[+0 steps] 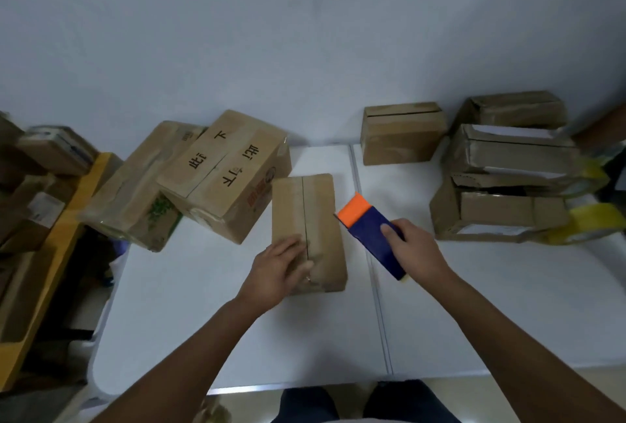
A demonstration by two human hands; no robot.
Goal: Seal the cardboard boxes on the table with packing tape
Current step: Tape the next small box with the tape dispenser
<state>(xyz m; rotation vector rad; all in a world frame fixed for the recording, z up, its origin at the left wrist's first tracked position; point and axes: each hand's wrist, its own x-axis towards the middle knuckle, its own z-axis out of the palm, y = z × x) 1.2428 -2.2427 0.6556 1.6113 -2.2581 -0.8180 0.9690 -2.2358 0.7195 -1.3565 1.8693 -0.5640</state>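
— What are the fingers doing?

— The left hand [276,272] has its fingers [291,246] curled over the near end of a small cardboard box [306,229], gripping it; the right hand [415,250] holds a blue tape dispenser [371,234] with an orange tip, thumb on top, just right of that box.

— And where does the box lie?

— Flat on the white worktop [237,321], flaps closed along a centre seam; a printed carton [223,173] leans behind it to the left; a closed box [401,133] stands at the back; open boxes [508,182] are stacked right.
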